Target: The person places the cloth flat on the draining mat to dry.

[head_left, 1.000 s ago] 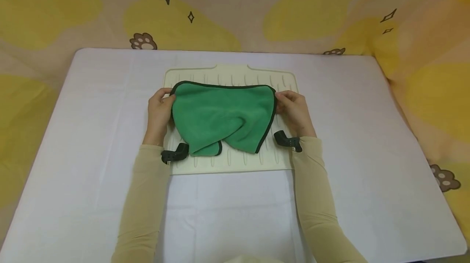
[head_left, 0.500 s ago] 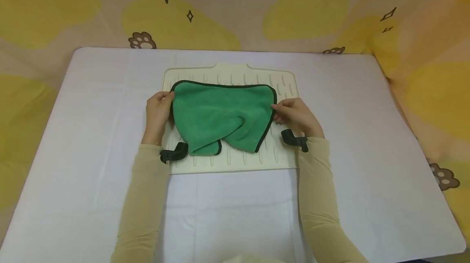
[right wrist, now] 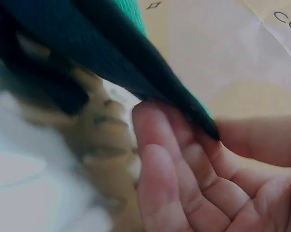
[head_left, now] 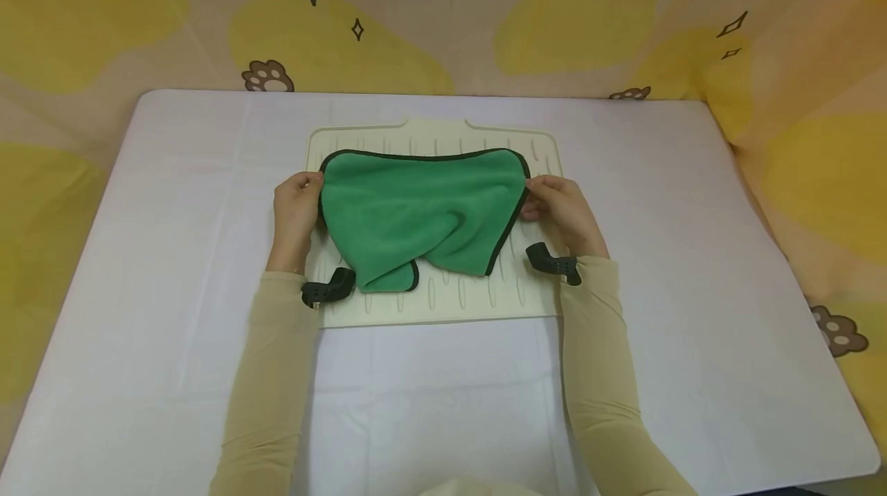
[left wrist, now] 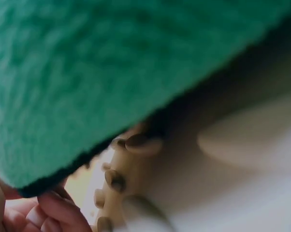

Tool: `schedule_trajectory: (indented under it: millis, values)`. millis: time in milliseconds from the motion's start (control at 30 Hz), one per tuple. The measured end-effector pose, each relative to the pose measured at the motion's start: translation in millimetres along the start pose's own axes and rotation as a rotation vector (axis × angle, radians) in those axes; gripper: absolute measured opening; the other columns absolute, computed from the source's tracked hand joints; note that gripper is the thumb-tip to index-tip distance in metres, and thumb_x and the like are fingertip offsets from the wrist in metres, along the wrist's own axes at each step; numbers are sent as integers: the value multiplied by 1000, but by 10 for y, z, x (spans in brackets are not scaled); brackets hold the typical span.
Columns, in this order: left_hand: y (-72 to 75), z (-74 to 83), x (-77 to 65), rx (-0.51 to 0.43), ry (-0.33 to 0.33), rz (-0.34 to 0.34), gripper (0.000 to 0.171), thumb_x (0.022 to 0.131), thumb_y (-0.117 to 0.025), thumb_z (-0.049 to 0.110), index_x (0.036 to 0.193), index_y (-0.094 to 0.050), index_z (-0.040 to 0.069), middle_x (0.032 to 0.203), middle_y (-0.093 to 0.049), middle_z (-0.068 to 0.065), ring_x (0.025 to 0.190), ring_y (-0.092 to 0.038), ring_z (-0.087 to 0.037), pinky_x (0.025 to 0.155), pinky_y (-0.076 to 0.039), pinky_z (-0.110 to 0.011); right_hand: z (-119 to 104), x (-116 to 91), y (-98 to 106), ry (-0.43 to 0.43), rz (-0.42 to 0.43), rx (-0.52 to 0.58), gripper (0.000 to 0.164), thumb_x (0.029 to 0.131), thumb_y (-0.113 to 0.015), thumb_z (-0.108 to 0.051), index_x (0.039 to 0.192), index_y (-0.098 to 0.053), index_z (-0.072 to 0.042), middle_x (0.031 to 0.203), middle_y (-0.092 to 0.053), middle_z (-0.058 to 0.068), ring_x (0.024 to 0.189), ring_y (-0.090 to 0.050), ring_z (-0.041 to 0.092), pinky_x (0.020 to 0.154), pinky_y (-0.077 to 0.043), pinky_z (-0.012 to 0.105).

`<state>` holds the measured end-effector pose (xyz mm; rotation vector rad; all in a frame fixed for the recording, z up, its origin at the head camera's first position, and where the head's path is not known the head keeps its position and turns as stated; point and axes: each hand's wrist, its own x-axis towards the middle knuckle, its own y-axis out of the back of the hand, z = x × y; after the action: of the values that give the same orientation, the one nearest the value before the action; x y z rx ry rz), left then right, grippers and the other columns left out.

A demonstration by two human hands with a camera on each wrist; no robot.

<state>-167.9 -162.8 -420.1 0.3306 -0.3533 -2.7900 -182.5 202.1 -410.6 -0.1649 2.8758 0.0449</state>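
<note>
Just now: green black-trimmed cloth (head_left: 416,196) stretched wider up top | my right hand (head_left: 564,207), left hand (head_left: 296,211) pinch opposite edges | over cream ribbed mat (head_left: 443,311) | lower flap (head_left: 391,279) still folded, spreading looks partial

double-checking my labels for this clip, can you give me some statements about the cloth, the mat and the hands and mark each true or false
1. The left hand and the right hand each pinch an edge of the green cloth. True.
2. The cloth's border is white. False: it is dark, close to black.
3. A pale, ridged mat shows around the cloth. True.
4. The mat is round. False: it is roughly rectangular.
5. In the head view, the cloth hides the whole mat. False: parts of the mat show on every side.
6. The left sleeve is beige. True.
</note>
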Motion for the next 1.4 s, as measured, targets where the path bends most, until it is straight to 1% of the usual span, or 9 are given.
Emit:
schedule_trajectory:
  millis: [100,233,333,533,767,933,1100,1233,1400]
  values:
    - [7,6,-3,-9,8,-26,38,100,-45,23,117,-60,-8,91,-56,-3,75,-47,-5,63,-40,-19,10,3,-16,-47,10,158,16,99,-48,-11,93,-61,-4,76,-64,3,65,-62,14,61,-52,25]
    - [28,16,-14,9,15,-143,39,100,-45,25,115,-59,-8,74,-54,3,62,-50,-4,56,-45,-17,27,-7,-16,-87,60,353,20,99,-49,-16,95,-64,-4,79,-66,5,66,-63,16,61,-50,26]
    - [35,13,-18,32,2,-210,37,99,-48,25,111,-59,-8,69,-55,4,58,-51,-5,55,-48,-17,29,-12,-22,-79,80,395,20,98,-52,-18,94,-66,-4,77,-66,4,65,-62,15,60,-50,27]
    - [37,13,-12,26,-16,-210,32,98,-51,22,105,-59,-8,65,-55,6,56,-51,-5,54,-49,-17,3,-4,-63,-47,73,291,17,95,-59,-19,85,-64,-5,72,-60,1,63,-58,12,57,-48,24]
    - [46,46,25,-47,-15,-183,25,98,-53,20,102,-59,-4,63,-57,7,53,-51,-5,49,-48,-18,-39,73,-93,27,149,227,22,94,-59,-13,73,-62,-7,60,-52,-2,51,-45,9,48,-36,21]
    - [37,135,86,-43,-38,-156,24,97,-53,18,101,-60,-5,62,-56,7,50,-51,-7,49,-47,-20,-112,153,-109,49,199,157,21,93,-60,-14,74,-63,-8,61,-53,-3,51,-46,7,47,-39,21]
    - [34,234,191,-57,-64,-98,21,97,-52,15,100,-59,-5,57,-55,9,46,-52,-5,48,-47,-20,-220,266,-132,81,234,119,19,93,-61,-16,78,-62,-5,63,-54,-2,51,-50,8,48,-43,20]
    - [-4,250,270,-69,-23,-92,23,97,-52,16,103,-59,-5,63,-57,8,49,-52,-3,50,-47,-18,-244,377,-156,49,248,73,18,93,-61,-17,80,-62,-4,66,-54,-2,53,-49,7,49,-42,19]
    - [-21,194,271,69,43,-181,38,99,-49,24,119,-57,-6,79,-55,1,55,-52,-2,55,-46,-17,-186,409,-134,-63,199,0,18,94,-59,-18,83,-62,-4,66,-52,-3,53,-48,6,50,-42,19]
